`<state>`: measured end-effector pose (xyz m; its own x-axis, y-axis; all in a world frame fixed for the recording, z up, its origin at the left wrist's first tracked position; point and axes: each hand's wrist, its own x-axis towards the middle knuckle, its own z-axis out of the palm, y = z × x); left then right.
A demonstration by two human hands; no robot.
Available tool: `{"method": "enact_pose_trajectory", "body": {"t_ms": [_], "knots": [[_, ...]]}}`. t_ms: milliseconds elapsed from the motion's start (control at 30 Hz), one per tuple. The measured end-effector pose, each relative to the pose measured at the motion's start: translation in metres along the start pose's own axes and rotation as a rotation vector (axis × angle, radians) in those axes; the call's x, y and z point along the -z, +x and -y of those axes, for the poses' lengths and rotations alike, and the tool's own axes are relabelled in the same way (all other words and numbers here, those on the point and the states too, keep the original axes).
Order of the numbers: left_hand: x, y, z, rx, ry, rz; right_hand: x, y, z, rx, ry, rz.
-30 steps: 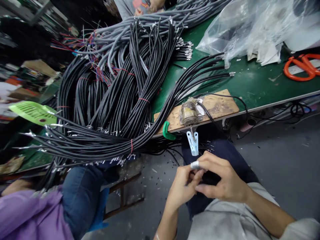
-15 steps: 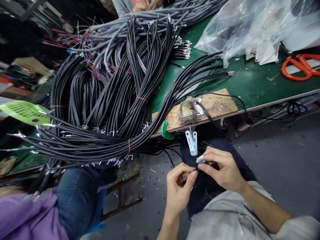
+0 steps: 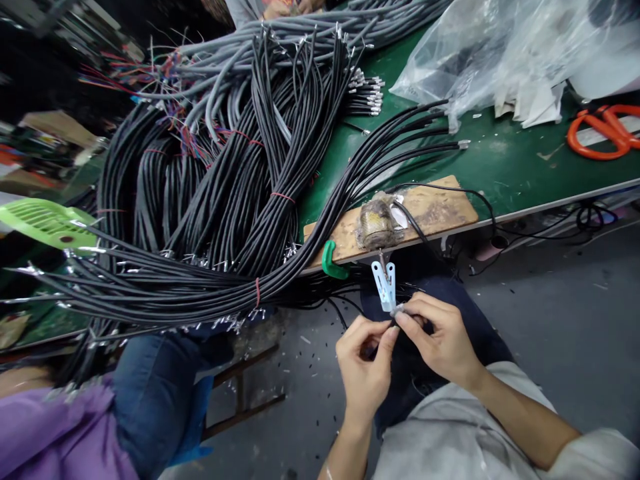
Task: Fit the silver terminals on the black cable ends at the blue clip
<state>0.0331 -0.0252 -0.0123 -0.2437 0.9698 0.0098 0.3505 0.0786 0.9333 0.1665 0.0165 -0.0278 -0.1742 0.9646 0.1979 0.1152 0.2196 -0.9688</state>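
1. Spanning the view, one green counter carries black cables, too many to count, piled over its left part and reaching its near edge; grey cables lie behind them.
2. One clear plastic bag rests toward the far right.
3. One wooden board sits along the near edge, bearing one worn round lump; one green clamp stands at its left end.
4. Two bare hands meet just off the near edge, forearms rising from below. The left hand is upright, palm inward, its thumb and index finger pinched together on one small dark piece.
5. The right hand angles in from the right, back upward, its thumb and index finger closed at the same piece.
6. One orange-handled pair of scissors lies by the right end.
7. One pale blue peg points down from the lump's shaft, its tip right by the fingertips.
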Motion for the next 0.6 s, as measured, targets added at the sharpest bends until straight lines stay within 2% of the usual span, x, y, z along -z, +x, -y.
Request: {"method": "enact_pose_trajectory", "body": {"t_ms": [200, 333, 400, 467, 533, 600], "knots": [[-0.008, -0.003, -0.003, -0.311, 0.290, -0.193, 0.002, 0.003, 0.001, -0.037, -0.031, 0.037], [-0.016, -0.008, -0.002, -0.390, 0.332, -0.256, -0.005, 0.000, 0.000, 0.069, -0.047, -0.055], [-0.019, -0.010, -0.002, -0.324, 0.252, -0.215, -0.009, -0.003, -0.002, 0.170, -0.099, -0.147], [-0.020, -0.011, -0.004, -0.180, 0.120, -0.150, -0.011, -0.005, -0.003, 0.249, -0.097, -0.227], [-0.019, -0.011, -0.006, 0.000, -0.030, -0.082, -0.013, -0.007, -0.004, 0.252, 0.010, -0.236], [-0.018, -0.009, -0.006, 0.151, -0.189, -0.003, -0.014, -0.007, -0.005, 0.175, 0.192, -0.202]]}}
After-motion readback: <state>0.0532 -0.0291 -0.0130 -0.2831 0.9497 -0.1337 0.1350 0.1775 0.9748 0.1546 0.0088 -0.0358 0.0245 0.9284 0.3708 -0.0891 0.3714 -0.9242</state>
